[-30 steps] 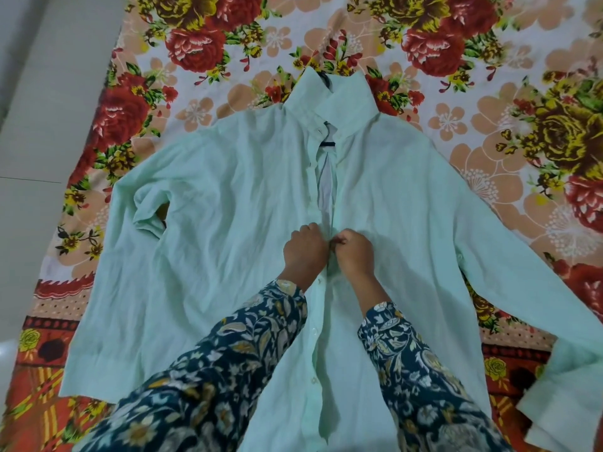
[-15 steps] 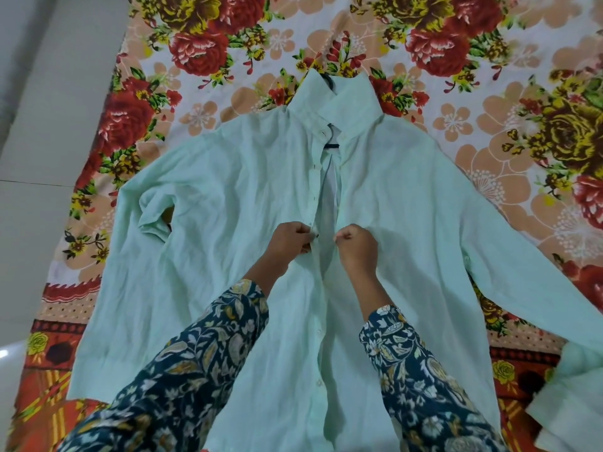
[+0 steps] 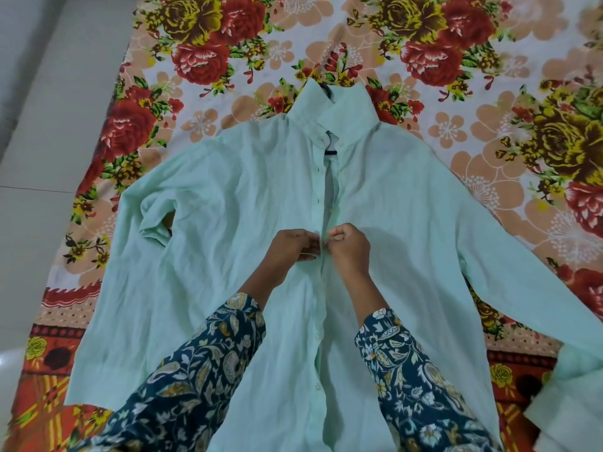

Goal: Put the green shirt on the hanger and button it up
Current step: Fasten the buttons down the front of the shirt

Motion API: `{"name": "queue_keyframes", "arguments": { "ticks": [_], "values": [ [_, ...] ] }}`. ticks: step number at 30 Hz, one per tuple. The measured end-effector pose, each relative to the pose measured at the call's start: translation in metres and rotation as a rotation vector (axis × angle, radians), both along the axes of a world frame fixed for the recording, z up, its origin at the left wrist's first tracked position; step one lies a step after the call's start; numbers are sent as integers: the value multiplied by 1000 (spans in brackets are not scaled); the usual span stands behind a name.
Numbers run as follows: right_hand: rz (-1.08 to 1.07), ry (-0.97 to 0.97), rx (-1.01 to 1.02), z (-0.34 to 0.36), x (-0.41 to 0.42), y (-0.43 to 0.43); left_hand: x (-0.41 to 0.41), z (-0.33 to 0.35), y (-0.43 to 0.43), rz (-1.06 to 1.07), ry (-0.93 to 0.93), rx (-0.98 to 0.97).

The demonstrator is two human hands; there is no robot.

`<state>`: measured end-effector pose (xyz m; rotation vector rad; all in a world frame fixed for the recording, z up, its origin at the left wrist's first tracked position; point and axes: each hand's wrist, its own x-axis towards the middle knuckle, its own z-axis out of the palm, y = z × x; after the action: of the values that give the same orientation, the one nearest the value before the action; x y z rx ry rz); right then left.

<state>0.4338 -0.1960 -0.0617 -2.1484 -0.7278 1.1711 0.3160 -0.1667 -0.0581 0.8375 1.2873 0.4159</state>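
Observation:
A pale green shirt point(image 3: 228, 223) lies front-up on a floral bedsheet, sleeves spread to both sides. A dark hanger point(image 3: 329, 152) shows only as a small bar in the neck opening and a hook tip above the collar. The front placket is closed below my hands and gapes open from there up to the collar. My left hand point(image 3: 295, 246) pinches the left placket edge at mid-chest. My right hand point(image 3: 349, 244) pinches the right placket edge, its fingers curled, almost touching the left hand.
The floral bedsheet point(image 3: 489, 93) covers the bed under the shirt. A grey tiled floor point(image 3: 42, 158) runs along the left edge of the bed. The shirt's right cuff point(image 3: 574, 402) hangs toward the lower right corner.
Both hands shifted slightly up the placket. They parted half a second ago, pulling the edges apart, and are now back together at the placket.

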Motion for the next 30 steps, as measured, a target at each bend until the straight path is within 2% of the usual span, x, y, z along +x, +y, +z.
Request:
{"name": "queue_keyframes", "arguments": {
  "ticks": [2, 7, 9, 13, 15, 17, 19, 22, 25, 27, 30],
  "values": [
    [18, 4, 19, 1, 2, -1, 1, 1, 2, -25, -13, 25],
    [37, 1, 34, -1, -5, -8, 10, -4, 3, -111, 138, 156],
    [14, -26, 46, -4, -5, -8, 11, -7, 4, -110, 137, 150],
    [-17, 72, 28, -11, 1, -5, 5, -12, 6, -72, 38, 70],
    [0, 57, 3, -14, 4, -5, 5, -13, 8, -102, 48, 46],
    [15, -69, 10, -15, 10, -1, 11, -16, 14, -171, 230, 124],
    [42, -181, 63, -14, 16, 11, 22, -19, 26, -201, 486, 326],
    [106, -224, 105, -13, 23, 39, 46, -20, 44, -351, 750, 591],
    [254, -278, 30, -19, 27, 64, 62, -30, 57, -574, 1000, 673],
    [380, -343, -34, -25, 28, 72, 64, -34, 62, -629, 1064, 643],
    [479, -428, -51, -34, 27, 75, 62, -35, 69, -583, 993, 567]
  ]
}}
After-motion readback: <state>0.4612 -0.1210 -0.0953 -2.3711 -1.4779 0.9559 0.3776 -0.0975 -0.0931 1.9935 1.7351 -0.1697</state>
